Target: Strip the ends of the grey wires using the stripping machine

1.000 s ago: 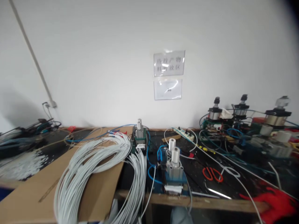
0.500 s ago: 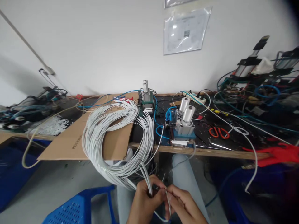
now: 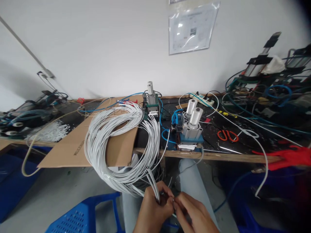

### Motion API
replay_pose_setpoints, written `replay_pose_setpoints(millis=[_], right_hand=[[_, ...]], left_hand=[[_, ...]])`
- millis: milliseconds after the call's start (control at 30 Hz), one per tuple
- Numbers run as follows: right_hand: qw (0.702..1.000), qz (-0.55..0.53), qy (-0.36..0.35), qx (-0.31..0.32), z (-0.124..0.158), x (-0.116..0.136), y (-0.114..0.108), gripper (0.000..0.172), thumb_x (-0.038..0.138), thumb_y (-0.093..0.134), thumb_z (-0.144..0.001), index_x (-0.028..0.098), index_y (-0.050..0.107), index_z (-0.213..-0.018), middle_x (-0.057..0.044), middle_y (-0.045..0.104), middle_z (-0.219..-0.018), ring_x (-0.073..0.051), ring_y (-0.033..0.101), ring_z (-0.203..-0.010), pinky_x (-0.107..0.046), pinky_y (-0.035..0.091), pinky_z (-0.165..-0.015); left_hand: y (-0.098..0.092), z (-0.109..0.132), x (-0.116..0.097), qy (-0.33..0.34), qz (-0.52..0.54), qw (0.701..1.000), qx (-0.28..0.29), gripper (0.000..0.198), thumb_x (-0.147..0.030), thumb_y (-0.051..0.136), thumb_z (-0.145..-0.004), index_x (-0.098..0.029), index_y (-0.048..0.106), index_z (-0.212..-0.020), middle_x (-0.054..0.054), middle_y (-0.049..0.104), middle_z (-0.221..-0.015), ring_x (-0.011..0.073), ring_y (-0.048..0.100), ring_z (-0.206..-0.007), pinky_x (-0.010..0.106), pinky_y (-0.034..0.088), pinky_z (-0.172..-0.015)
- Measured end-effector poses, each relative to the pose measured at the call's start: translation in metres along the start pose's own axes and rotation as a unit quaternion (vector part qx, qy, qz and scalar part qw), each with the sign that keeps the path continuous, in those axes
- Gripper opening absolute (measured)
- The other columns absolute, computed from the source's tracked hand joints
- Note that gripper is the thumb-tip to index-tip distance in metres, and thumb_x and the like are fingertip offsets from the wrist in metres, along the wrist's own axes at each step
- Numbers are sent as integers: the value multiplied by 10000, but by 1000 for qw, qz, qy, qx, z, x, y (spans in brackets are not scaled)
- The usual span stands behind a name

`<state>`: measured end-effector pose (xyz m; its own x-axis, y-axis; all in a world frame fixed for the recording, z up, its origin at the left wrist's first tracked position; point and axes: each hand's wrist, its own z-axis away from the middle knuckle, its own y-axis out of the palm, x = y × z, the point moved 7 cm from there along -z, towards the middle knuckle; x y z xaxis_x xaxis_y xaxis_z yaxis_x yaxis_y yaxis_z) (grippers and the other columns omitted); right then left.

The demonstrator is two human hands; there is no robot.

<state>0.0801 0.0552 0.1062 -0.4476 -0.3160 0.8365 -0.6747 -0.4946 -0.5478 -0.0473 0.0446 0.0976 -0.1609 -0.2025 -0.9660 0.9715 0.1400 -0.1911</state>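
My left hand (image 3: 156,207) is closed around a few white cables (image 3: 153,186), whose dark-tipped ends stick up past the thumb. Fingertips of my right hand (image 3: 191,212) pinch close against the left ones, both at a short cable end (image 3: 173,201) between them. Its details are too small and partly covered by the fingers. Just beyond the hands, a big coil of white cable (image 3: 97,155) lies over the bench edge, partly on a flat cardboard sheet (image 3: 65,152).
A pneumatic press (image 3: 191,129) stands at the bench's front edge, a second one (image 3: 152,98) behind. Orange-handled scissors (image 3: 227,136), a power strip (image 3: 202,99) and a red glove (image 3: 289,158) lie to the right. A blue stool (image 3: 75,215) is at lower left.
My fingers have closed in tighter around the cable end, and the right hand has shifted slightly. The white strand hanging below the hands shows less now. The view has tilted slightly.
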Motion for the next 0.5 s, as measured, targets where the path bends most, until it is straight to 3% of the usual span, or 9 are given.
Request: replay_pose_setpoints(millis=[100, 300, 500], right_hand=[[997, 65, -26, 19, 0, 2, 0, 232, 183, 431, -952, 230, 607, -808, -29, 654, -753, -192, 651, -655, -299, 489, -656], [989, 118, -57, 75, 0, 5, -5, 291, 85, 577, -865, 271, 712, -1041, -36, 763, -1034, -246, 725, -964, -328, 535, -880], [993, 86, -33, 73, -1, -4, -7, 206, 132, 582, -898, 275, 726, -926, 4, 760, -895, -173, 706, -865, -225, 527, -786]], left_hand=[[-4, -4, -12, 4, -66, 996, 61, 162, -47, 542, -580, -175, 616, -648, -70, 486, -515, 101, 412, -475, 210, 276, -442], [0, -6, -27, 64, -163, 970, 170, 206, 10, 545, -537, -174, 599, -611, -58, 530, -566, 107, 473, -524, 225, 319, -507], [2, -8, -21, 67, -154, 963, 210, 198, 11, 614, -559, -160, 656, -651, -61, 536, -561, 106, 494, -503, 203, 350, -481]])
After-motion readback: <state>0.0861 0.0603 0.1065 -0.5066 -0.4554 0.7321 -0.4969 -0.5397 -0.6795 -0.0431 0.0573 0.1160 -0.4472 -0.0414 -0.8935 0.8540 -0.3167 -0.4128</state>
